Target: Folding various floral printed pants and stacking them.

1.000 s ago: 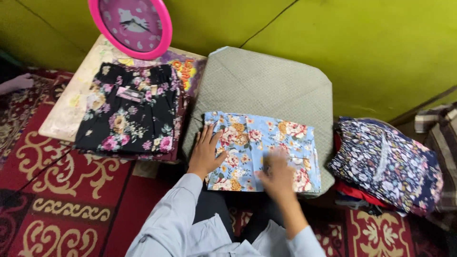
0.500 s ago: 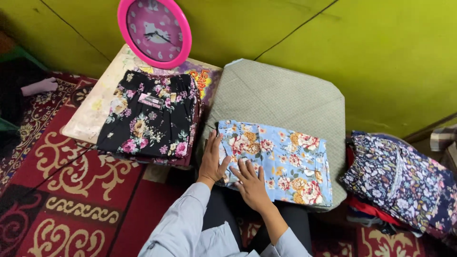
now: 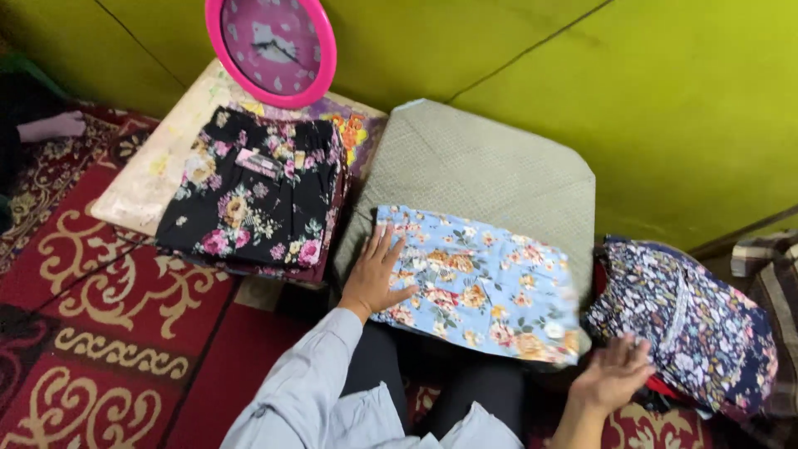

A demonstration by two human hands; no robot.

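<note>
Rightward swept right hand (image 3: 611,376); blue garment (image 3: 482,283) lies crosswise.

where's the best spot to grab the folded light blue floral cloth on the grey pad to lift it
Probably at its two short ends, from the near side. The folded light blue floral cloth lies flat on the grey quilted pad. The left hand already rests on its left end; the right hand is by the overhanging right corner, where fingers could slip under.
</note>
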